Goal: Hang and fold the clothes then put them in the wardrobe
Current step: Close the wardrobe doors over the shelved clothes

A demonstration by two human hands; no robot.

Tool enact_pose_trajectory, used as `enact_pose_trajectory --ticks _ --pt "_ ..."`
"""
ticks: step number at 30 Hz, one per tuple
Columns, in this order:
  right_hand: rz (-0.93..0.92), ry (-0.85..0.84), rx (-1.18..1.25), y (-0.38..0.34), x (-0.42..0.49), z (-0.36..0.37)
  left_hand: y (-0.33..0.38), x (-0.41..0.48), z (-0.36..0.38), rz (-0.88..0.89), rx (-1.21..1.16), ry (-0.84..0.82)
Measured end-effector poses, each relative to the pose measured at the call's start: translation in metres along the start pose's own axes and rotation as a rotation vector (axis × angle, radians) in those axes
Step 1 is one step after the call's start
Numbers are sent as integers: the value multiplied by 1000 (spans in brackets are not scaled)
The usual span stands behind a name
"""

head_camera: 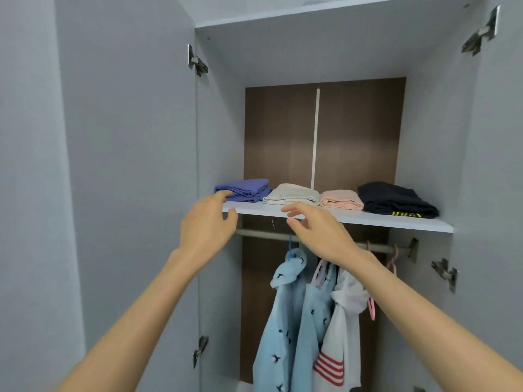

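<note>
Both bare forearms reach up into the open wardrobe (220, 123). Left hand (208, 222) is relaxed and holds nothing, its fingertips at the near corner of the purple folded cloth (246, 189). Right hand (317, 230) is loosely spread and holds nothing, in front of the shelf (368, 219) edge. Farther right on the shelf lie cream (293, 193), pink (341, 199) and black (393, 198) folded clothes. Below, a light blue garment (285, 321) and a white one (339, 321) hang from the rail (263, 234).

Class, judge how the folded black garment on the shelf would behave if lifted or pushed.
Probably floppy: the black garment is soft folded cloth, so lifted layers would likely sag or unfold. Pushed, it should slide, not roll, on the smooth shelf.
</note>
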State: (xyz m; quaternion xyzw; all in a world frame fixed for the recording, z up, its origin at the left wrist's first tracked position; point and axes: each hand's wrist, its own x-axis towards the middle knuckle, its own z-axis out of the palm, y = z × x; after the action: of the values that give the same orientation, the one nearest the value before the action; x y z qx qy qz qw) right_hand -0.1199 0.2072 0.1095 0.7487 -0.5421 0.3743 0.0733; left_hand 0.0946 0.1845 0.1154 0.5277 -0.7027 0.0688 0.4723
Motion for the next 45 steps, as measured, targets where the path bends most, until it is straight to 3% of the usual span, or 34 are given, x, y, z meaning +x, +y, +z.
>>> enact_pose_trajectory --ticks 7,15,19,27,34,45 --pt "-34 -14 31 -65 -30 17 -26 -60 -67 104 23 118" --pt "-113 -4 95 -161 -37 85 -115 -94 -137 225 122 304" --pt "-118 6 90 -204 -37 130 -164 -96 -152 144 25 210" --pt "-32 -32 112 -261 -39 214 -215 -86 -145 -96 -345 -193" --pt "114 22 68 -285 -41 256 -221 -79 -142 -162 -515 -265" --pt "178 66 -36 -299 -34 270 -220 -81 -138 -251 -651 -261"
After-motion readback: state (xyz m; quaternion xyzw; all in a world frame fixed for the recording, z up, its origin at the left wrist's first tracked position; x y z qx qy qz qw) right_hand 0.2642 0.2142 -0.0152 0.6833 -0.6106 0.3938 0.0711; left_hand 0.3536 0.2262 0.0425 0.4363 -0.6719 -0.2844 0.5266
